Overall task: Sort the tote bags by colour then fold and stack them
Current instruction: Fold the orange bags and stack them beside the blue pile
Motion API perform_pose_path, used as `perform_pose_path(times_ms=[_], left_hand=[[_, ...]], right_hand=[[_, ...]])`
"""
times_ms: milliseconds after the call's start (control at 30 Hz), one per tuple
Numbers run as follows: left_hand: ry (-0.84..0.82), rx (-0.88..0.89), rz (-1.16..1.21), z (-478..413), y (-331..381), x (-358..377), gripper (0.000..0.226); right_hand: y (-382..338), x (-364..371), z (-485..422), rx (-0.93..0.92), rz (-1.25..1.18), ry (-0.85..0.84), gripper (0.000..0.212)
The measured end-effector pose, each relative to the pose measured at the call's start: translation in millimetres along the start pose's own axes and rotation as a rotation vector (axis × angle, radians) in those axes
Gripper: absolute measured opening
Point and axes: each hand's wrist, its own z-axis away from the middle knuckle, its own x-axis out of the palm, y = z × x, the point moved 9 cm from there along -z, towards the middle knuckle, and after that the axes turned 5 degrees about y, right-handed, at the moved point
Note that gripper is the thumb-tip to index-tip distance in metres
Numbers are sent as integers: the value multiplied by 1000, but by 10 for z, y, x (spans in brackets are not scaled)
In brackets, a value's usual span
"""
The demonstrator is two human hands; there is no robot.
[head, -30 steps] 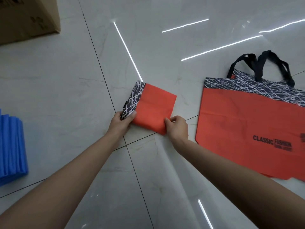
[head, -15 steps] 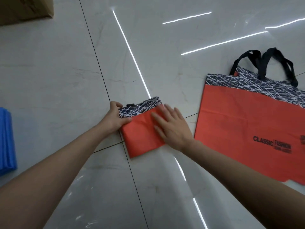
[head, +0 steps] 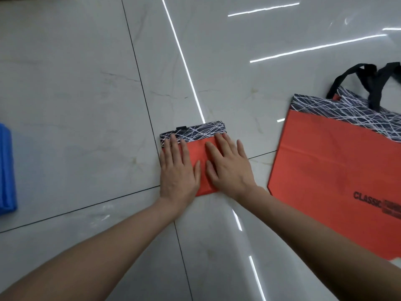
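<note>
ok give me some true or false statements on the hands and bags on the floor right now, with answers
1. The left hand and the right hand both press flat on the folded orange bag. True.
2. The unfolded orange bag lies left of the folded one. False: it lies to its right, apart from it.
3. A blue stack sits at the left edge of the view. True.
4. The folded orange bag rests on top of the blue stack. False: it lies on the floor tiles, well apart from the stack.
</note>
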Motion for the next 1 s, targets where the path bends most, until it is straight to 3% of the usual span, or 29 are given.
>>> perform_pose_path(times_ms=[133, 367, 533, 700, 1000], left_hand=[[28, 60, -15, 27, 22, 31, 57], [38, 64, 19, 5, -9, -12, 54], [87, 261, 18, -206, 19, -137, 46], [59, 221, 17, -226, -46, -65, 63], [58, 151, -72, 73, -47, -90, 62]], right_hand=[[76, 122, 19, 56, -71, 3, 57], [56, 26, -124, 9, 25, 82, 48], [89, 82, -243, -21, -12, 45, 52], [108, 131, -257, 9, -8, 10, 54], [63, 72, -257, 7, 66, 0, 53]])
